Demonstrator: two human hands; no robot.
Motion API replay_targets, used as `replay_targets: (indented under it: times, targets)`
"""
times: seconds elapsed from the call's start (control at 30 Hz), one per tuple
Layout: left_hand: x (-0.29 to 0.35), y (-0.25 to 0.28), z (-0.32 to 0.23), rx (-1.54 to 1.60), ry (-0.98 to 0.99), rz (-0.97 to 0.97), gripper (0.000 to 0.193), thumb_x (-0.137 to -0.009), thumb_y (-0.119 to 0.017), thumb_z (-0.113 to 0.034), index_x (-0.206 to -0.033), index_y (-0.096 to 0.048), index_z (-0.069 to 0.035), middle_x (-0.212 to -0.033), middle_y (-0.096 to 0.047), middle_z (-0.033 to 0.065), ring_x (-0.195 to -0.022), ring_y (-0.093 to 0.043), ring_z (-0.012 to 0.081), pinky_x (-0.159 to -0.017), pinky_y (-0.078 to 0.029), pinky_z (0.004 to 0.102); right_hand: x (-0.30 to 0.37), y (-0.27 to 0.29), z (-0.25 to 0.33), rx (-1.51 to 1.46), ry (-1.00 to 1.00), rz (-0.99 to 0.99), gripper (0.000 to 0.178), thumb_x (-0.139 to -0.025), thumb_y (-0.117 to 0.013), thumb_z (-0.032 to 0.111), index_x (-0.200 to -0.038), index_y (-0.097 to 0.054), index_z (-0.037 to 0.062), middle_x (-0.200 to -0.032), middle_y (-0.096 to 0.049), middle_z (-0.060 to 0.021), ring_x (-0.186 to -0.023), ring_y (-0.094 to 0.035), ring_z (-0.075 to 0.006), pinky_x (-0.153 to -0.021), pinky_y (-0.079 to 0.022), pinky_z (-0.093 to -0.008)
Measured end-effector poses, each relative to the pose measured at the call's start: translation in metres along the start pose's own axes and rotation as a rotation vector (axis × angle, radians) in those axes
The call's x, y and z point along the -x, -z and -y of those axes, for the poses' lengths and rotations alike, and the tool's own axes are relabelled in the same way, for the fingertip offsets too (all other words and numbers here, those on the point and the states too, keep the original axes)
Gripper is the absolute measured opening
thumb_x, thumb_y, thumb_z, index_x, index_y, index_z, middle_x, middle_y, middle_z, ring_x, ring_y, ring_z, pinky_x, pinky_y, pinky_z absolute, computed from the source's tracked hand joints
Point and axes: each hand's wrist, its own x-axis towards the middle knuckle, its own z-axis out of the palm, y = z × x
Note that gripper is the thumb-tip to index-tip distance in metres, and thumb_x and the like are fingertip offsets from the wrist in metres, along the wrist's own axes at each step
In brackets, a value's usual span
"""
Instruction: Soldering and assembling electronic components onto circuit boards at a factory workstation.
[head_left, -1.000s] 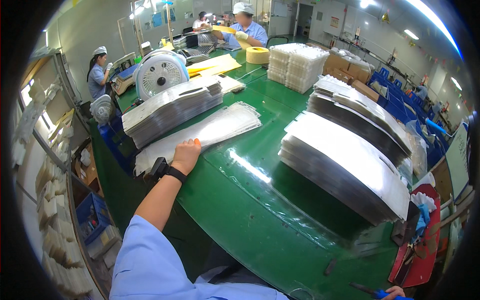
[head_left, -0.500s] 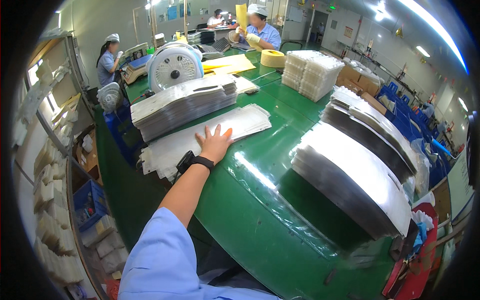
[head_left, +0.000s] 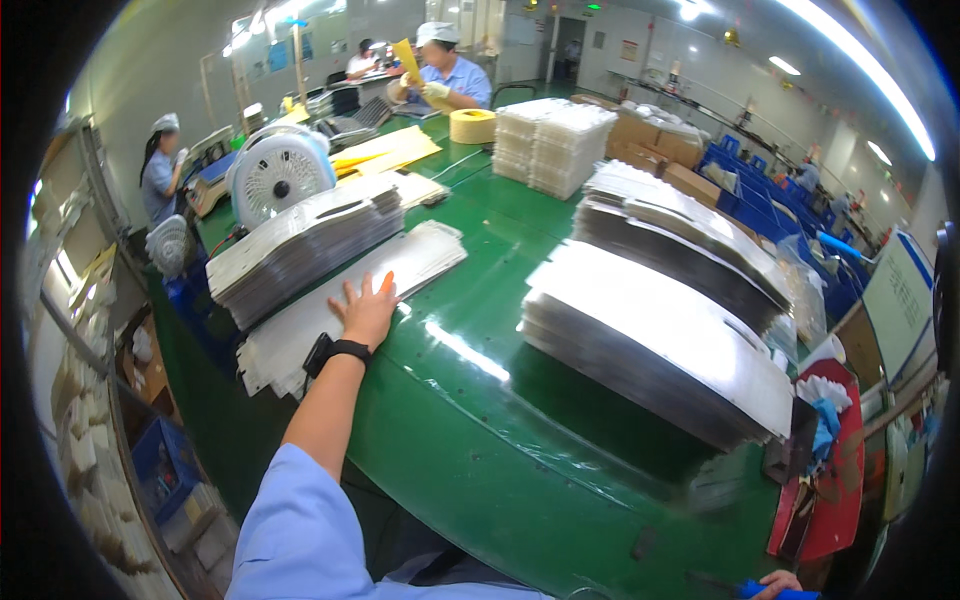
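Note:
My left hand [head_left: 366, 312] lies flat with fingers spread on a low stack of thin white sheets [head_left: 290, 335]. An orange cover sits on one fingertip, and a black band is round the wrist. Just beyond stands a taller stack of curved sheets [head_left: 300, 250] with a slot in the top one. Low on the right, my right hand [head_left: 778, 583] shows only in part at the picture's edge. Its fingers are round a blue-handled tool [head_left: 752, 590], whose thin, blurred shaft seems to point left. The rest of that hand is cut off.
Two big stacks of curved metal-looking sheets [head_left: 650, 335] stand on the right of the green table [head_left: 470, 480]. A fan [head_left: 282, 180], white stacked trays [head_left: 553, 145] and yellow tape roll [head_left: 472, 126] stand farther back. A co-worker [head_left: 455, 80] holds a yellow sheet across the table.
The view has swung right, so the table things sit farther left. My left hand stays on the low stack. My right hand with the blue-handled tool has come into view at the lower right.

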Motion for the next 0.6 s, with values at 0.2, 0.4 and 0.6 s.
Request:
replay_targets:
  times: [0.2,0.4,0.6]
  targets:
    - [0.042,0.064,-0.115,0.345,-0.605,-0.373,0.057,-0.085,-0.058,-0.031,-0.135,-0.04,-0.009,-0.143,-0.03,0.012,-0.134,-0.023,0.0367,-0.105,-0.019,0.0572,0.001,0.0,-0.007,-0.075,-0.084,0.009,0.03,-0.094,-0.05,0.027,-0.076,-0.041,0.0041,-0.067,-0.044,-0.006,-0.062,-0.044,-0.0184,-0.061,-0.038,-0.0319]
    - [0.098,0.123,-0.236,0.408,-1.206,-0.263,0.06,-0.084,-0.058,-0.037,-0.132,-0.043,-0.005,-0.144,-0.03,0.0095,-0.134,-0.024,0.0353,-0.107,-0.019,0.0535,0.009,0.004,-0.025,-0.048,-0.028,0.003,0.018,-0.095,-0.04,0.016,-0.084,-0.039,0.0021,-0.072,-0.036,-0.0053,-0.065,-0.037,-0.0141,-0.06,-0.031,-0.0266]
    - [0.1,0.124,-0.275,0.383,-1.354,-0.219,0.024,-0.081,-0.062,-0.025,-0.094,-0.063,-0.005,-0.108,-0.062,0.0081,-0.105,-0.056,0.0249,-0.101,-0.034,0.0428,0.012,0.022,-0.028,-0.039,-0.12,-0.065,0.017,-0.093,-0.042,0.018,-0.085,-0.038,0.0032,-0.071,-0.036,-0.0048,-0.064,-0.036,-0.0129,-0.059,-0.03,-0.0253]
